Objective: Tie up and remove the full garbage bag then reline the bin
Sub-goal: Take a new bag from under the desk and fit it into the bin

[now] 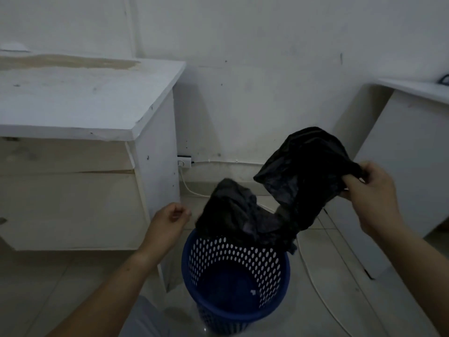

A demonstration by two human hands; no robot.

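Black garbage bag (303,171), crumpled and partly unfolded, hangs above the blue perforated bin (243,254), its lower end drooping over the bin's far rim. The right hand (371,190) has its grip clenched on the bag's upper right edge, pinching the plastic. The left hand (170,220) sits just beside the bag's left side, fingers curled; whether its grip holds any plastic I cannot tell. The bin stands on the tiled floor (48,288) near a white desk (73,98), with a white cable (188,187) behind it

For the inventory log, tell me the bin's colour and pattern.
The bin is blue, its wall perforated with rows of small holes; clearest in the head view.
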